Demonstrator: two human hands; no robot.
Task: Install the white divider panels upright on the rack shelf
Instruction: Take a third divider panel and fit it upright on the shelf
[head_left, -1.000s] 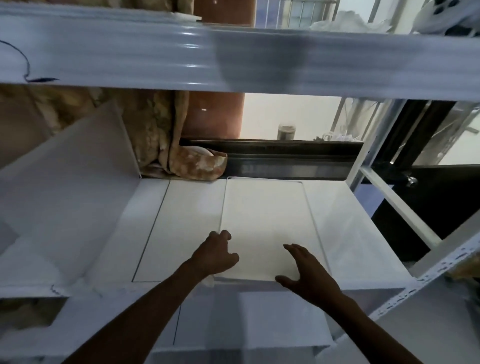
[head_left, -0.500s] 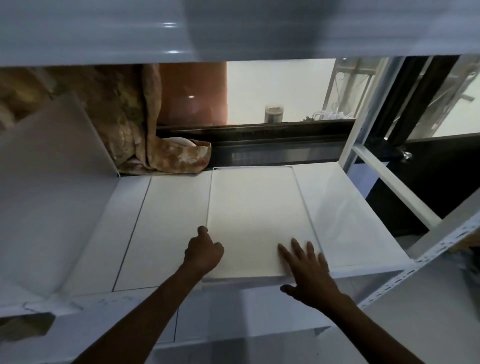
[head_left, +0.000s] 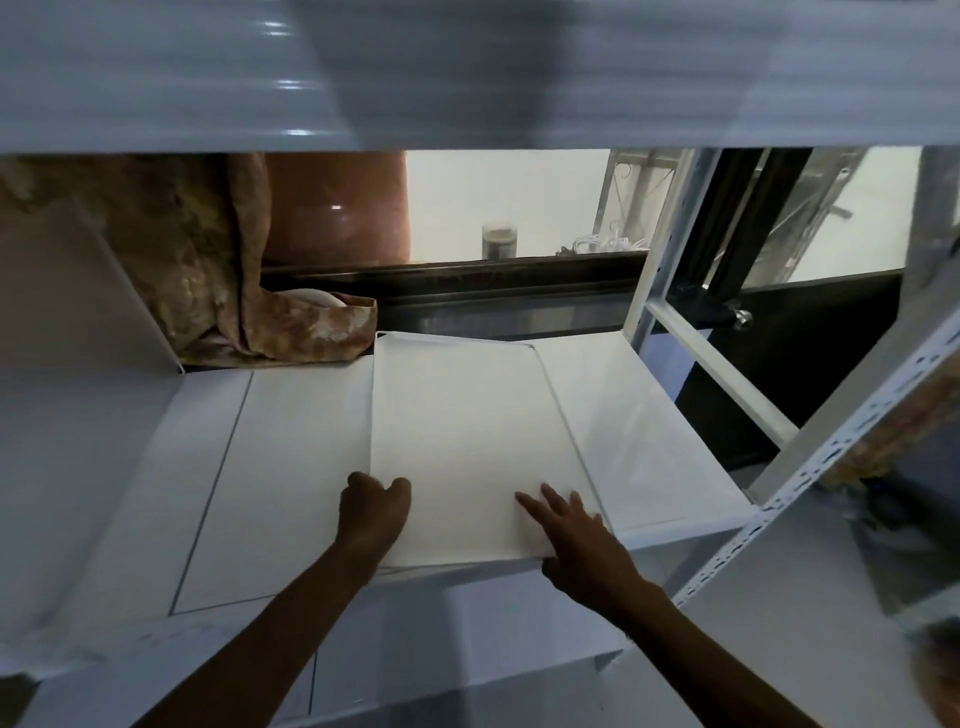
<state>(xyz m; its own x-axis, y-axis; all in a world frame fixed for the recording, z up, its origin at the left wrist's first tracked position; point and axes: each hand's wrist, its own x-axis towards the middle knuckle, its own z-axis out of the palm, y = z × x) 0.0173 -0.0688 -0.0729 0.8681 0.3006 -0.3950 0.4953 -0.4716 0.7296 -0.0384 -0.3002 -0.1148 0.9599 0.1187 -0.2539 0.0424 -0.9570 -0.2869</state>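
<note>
A: Starting at the fingers, what are they doing?

B: The left hand (head_left: 375, 512) is curling over the near left corner of the white divider panel (head_left: 467, 441), fingers bunched together and gripping its edge. The right hand (head_left: 582, 538) is lying on the near right corner, fingers spread apart and pressing flat on top, with the thumb tucking below the front edge.

A: And what is changing compared with a moment ago?

B: The panel is sitting a little skewed now. Its far left corner is lifting slightly off the rack shelf (head_left: 291, 467), where half a second ago it was lying flat and square. The right hand is also sliding further onto the sheet. I'd judge the tilting-up is just beginning, so no divider from this pair of hands is upright yet.

A: Where exactly is the panel?

B: It is resting on the right-hand half of the shelf, near edge at the shelf front, far edge reaching towards the window sill.

A: Anything crowding it?

B: The upper shelf (head_left: 467, 73) is hanging low overhead, so I think headroom is limiting the swing. Another white panel (head_left: 78, 322) is leaning at the left. A brown curtain (head_left: 208, 270) is bunching behind, and the perforated rack post (head_left: 831, 452) is standing close on the right.
</note>
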